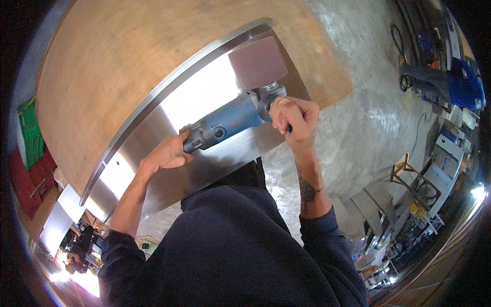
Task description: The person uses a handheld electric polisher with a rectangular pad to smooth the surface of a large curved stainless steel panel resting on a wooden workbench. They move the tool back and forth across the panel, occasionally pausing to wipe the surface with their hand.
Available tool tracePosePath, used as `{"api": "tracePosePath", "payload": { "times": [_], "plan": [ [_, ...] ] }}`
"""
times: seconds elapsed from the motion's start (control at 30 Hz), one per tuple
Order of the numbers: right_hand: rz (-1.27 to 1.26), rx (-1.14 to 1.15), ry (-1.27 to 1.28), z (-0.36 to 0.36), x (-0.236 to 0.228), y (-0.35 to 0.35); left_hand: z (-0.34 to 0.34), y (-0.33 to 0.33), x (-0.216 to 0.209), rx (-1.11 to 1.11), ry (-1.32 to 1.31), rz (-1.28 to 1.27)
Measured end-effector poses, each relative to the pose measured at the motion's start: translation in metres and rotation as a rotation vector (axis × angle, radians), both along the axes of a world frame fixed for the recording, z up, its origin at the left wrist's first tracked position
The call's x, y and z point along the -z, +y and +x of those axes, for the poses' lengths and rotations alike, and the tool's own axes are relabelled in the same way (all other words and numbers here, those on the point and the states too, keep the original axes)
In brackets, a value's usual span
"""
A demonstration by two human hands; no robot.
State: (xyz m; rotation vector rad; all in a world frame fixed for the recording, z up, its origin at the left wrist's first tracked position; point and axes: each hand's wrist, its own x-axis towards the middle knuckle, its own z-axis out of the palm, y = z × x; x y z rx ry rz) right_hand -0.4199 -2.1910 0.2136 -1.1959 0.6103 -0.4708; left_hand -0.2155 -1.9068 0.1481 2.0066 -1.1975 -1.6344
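A blue and grey drum sander (232,120) lies diagonally over a shiny metal panel (225,161). Its reddish-brown abrasive drum (258,62) sits at the far right end of the panel; whether it touches the metal I cannot tell. My left hand (169,152) is closed round the grey rear end of the sander. At its front, just below the drum, my right hand (295,116) wraps round a dark side handle, mostly hidden by the fingers. A raised, bent-up rim (179,77) runs along the panel's far edge.
The panel rests on a wooden tabletop (102,77) with a rounded right corner. Grey concrete floor (353,143) lies to the right. Cables and a blue cover (465,84) are at the far right, metal sheets (368,207) at the lower right. Left stand green (31,133) and red items.
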Motion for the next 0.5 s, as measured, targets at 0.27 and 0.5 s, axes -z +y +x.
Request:
{"api": "tracePosePath", "payload": {
  "times": [0.27,0.5],
  "plan": [
    [-0.123,0.065,-0.055,-0.013,0.004,-0.064,-0.022,-0.072,0.001,-0.051,-0.141,-0.075],
    [-0.256,0.071,-0.140,-0.046,-0.064,-0.049,-0.051,-0.079,-0.048,-0.049,-0.146,-0.028]
  ]
}}
